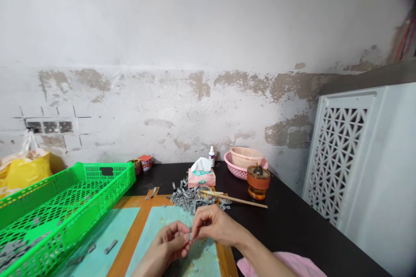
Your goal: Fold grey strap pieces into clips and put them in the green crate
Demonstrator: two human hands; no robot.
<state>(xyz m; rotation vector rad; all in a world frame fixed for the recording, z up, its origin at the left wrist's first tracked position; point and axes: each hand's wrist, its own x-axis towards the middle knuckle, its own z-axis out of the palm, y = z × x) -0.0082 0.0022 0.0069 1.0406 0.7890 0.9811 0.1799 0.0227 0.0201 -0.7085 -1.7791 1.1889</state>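
My left hand [170, 242] and my right hand [212, 226] meet over a pale green board [203, 262] in a wooden frame. Both are pinched together on a small grey piece [190, 238] between their fingertips. Just beyond them lies a heap of several similar grey pieces [190, 198]. A thin wooden stick [242, 201] rests across the far side of that heap.
A green plastic crate [71, 205] with grey pieces in it stands at the left, a yellow bag [22, 171] behind it. At the back sit a pink tissue pack [201, 177], a small white bottle [211, 156], a pink basket [235, 171] holding a bowl, and an orange jar [258, 182]. A white lattice panel [341, 160] stands right.
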